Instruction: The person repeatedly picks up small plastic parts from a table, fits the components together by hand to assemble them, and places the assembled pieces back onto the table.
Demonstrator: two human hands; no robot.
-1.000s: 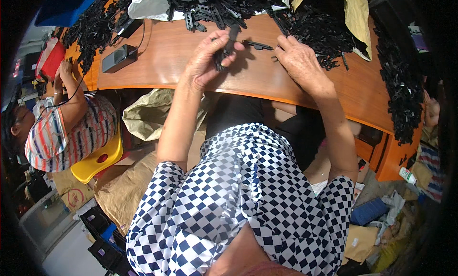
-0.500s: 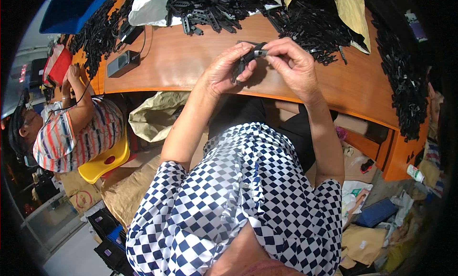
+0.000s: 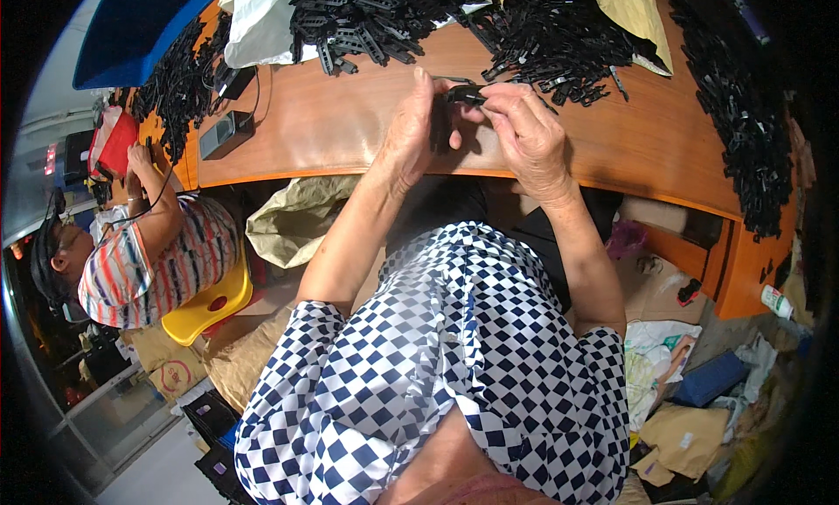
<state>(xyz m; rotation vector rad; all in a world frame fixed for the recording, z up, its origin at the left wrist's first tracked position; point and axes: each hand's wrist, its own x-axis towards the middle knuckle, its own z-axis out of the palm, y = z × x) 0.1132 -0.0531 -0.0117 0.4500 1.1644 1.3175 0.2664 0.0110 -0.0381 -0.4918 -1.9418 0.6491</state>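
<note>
Head view: near the front edge of a wooden table [image 3: 328, 116], the left hand [image 3: 414, 129] grips black plastic pieces [image 3: 461, 94]; the right hand [image 3: 531, 140] pinches their end. Smooth wood runs left to a dark box [image 3: 226, 135], black heaps [image 3: 564, 46] beyond; a co-worker [image 3: 162, 265] sits leftmost.

– What is borne by the glossy brown wooden table [image 3: 319, 121]?
– A dark grey box-shaped device [image 3: 226, 135] is set at upper left; heaps of slim black plastic pieces [image 3: 568, 51] are spread upper right and far right.
</note>
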